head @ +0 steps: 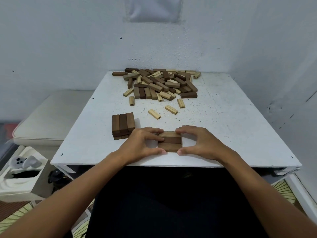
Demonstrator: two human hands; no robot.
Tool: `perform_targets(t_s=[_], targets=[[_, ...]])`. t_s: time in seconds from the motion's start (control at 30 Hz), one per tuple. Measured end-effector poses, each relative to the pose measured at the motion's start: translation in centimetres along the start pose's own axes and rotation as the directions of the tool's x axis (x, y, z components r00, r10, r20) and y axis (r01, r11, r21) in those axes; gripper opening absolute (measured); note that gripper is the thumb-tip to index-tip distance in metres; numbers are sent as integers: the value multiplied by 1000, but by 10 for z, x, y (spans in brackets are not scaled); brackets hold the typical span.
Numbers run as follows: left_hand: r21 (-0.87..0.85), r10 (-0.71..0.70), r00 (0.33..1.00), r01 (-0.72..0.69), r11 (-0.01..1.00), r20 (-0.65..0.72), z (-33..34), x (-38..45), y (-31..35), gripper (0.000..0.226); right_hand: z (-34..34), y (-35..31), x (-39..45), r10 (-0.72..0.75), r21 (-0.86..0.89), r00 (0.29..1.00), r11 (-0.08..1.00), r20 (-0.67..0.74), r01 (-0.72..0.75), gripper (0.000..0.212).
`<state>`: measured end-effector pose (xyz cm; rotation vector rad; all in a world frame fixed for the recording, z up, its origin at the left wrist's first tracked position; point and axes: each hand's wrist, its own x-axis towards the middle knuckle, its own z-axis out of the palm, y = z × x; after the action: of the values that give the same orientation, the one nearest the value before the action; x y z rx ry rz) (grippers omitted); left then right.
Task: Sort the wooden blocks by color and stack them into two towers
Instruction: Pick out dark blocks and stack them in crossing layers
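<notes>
1. We see the white square desk [223, 127] carrying a mixed heap of dark and pale wooden blocks [159, 84] at its far edge.
2. A low dark-brown block tower [123, 125] stands just left of our hands.
3. Three dark wooden blocks [170, 142] lie side by side, long axes running left-right, between our hands.
4. Our left hand [145, 143] and right hand [200, 143] pinch the row's ends; the tower lies nearer the left.

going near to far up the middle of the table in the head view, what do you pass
three dark blocks held between both hands → loose light block → loose light block → mixed pile of dark and light blocks → wall

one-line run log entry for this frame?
left hand + right hand: gripping row of three dark blocks | dark stack: beside | pile: unsorted
</notes>
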<state>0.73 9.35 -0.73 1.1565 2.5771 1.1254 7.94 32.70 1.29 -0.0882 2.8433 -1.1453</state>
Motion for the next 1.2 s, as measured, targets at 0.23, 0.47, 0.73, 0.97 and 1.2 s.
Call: perform_targets(t_s=[0.23, 0.47, 0.73, 0.97, 1.2], targets=[[-5, -8, 1000, 8, 1000, 0, 1, 1, -2, 47, 0, -1, -1, 11, 10, 1000, 1000, 6, -11, 68], [-7, -37, 999, 37, 999, -32, -2, -2, 2, 80, 0, 1, -1, 16, -3, 1000, 1000, 10, -16, 73], [182, 5, 997, -18, 983, 73, 0, 3, 4, 72, 2, 4, 2, -8, -53, 1000, 999, 6, 8, 74], [237, 6, 990, -39, 971, 140, -1, 11, 9, 65, 2, 3, 4, -85, -120, 996, 989, 1, 85, 67], [235, 1, 988, -37, 971, 153, -4, 14, 11, 61, 2, 6, 4, -114, -133, 993, 985, -14, 111, 63]])
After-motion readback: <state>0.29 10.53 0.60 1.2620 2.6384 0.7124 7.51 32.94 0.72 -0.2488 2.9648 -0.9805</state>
